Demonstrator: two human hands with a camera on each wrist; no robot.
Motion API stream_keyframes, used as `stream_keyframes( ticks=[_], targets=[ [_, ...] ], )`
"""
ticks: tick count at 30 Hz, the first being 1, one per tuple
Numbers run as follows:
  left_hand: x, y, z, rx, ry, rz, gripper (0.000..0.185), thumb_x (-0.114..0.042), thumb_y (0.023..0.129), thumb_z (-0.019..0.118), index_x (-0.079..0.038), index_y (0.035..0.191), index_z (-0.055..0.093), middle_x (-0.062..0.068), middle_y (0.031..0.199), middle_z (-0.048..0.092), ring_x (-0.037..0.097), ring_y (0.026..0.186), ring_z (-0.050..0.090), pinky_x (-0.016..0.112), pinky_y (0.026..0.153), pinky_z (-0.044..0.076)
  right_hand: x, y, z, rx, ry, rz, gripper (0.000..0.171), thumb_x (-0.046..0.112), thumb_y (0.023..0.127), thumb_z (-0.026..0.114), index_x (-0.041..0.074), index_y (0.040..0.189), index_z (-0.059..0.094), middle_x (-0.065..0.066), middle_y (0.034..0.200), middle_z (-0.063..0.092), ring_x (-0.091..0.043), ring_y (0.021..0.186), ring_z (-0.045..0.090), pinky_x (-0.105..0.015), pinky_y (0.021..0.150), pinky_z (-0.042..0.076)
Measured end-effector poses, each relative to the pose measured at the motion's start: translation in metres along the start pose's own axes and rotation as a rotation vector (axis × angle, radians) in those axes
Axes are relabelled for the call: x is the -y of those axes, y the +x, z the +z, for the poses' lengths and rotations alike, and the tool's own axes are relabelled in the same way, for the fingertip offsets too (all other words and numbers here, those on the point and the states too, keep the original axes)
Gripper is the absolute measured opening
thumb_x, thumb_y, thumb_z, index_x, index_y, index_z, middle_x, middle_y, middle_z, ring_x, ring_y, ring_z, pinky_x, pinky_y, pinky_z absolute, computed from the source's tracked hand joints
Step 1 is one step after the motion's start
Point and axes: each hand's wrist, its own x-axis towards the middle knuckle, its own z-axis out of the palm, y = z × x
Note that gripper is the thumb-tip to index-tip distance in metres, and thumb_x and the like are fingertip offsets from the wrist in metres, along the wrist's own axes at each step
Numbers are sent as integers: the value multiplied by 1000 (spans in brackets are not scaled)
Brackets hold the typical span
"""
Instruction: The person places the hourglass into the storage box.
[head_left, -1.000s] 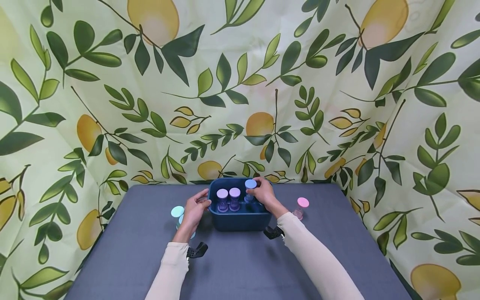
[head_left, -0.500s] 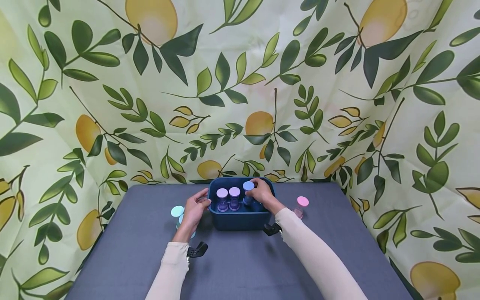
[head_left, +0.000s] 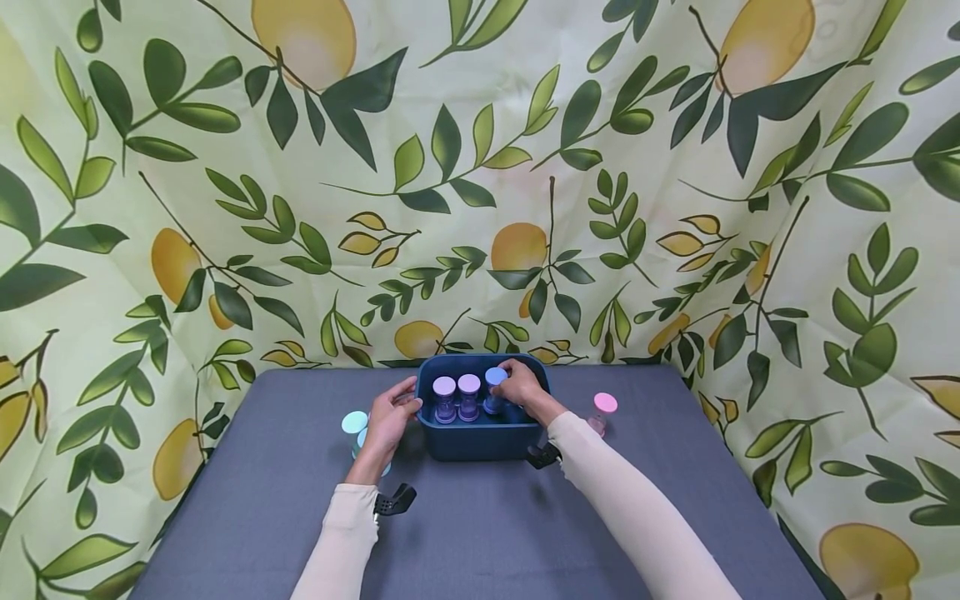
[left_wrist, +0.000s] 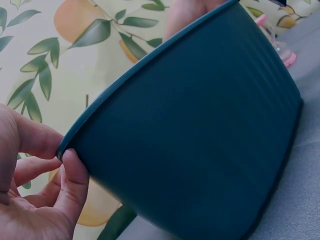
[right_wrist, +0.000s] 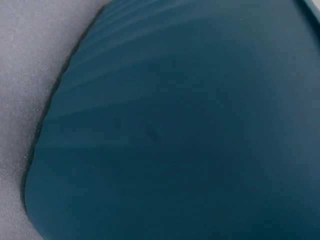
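Note:
A dark blue bin (head_left: 483, 443) stands on the table, with two purple-capped sand timers (head_left: 445, 387) (head_left: 469, 386) upright inside on its left. To their right, a blue-capped sand timer (head_left: 495, 377) is held inside the bin by my right hand (head_left: 525, 388), fingers around its upper part. With thumb and finger, my left hand (head_left: 386, 425) pinches the bin's rim at the left corner; the left wrist view shows this pinch (left_wrist: 65, 155) closely. Only the bin's outer wall (right_wrist: 175, 120) fills the right wrist view, so the right fingers are hidden there.
A pink-capped sand timer (head_left: 604, 405) stands on the table right of the bin. Teal-capped timers (head_left: 355, 422) stand at the left, partly behind my left hand and wrist. A lemon-patterned cloth (head_left: 465, 208) hangs behind the grey table (head_left: 480, 533).
My right hand has moved slightly left and down with the blue-capped sand timer, bringing it closer to the purple-capped ones. The left hand has stayed at the rim.

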Motion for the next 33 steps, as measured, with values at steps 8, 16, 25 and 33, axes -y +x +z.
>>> stream_keyframes(
  ticks=[8,16,25,33],
  targets=[
    [0,-1,1,4,0,8,49,0,90,59,-5,138,56,18,132,57,14,100,58,22,71,50,-3,0,2,19,-29,-18,44,2,79,77,6,119,58,-14,110,60,-25,92,56,-32,75,48],
    [-1,-2,0,8,-3,12,49,-1,90,60,-4,138,55,19,132,57,12,98,58,21,70,50,-4,0,3,15,-72,-14,41,3,80,76,7,117,58,-14,113,61,-26,95,57,-37,84,49],
    [-1,-3,1,-3,1,2,48,-1,91,59,-5,139,55,18,133,57,19,103,58,21,71,50,-3,-2,6,40,-109,0,41,4,82,75,6,117,56,-16,120,60,-29,103,54,-46,97,47],
    [-3,-4,2,-8,16,-4,48,-2,91,59,-6,139,55,18,134,57,22,107,58,21,71,50,-4,-2,5,33,-126,-27,48,2,76,79,6,119,57,-16,122,61,-29,104,55,-45,97,47]
  ],
)
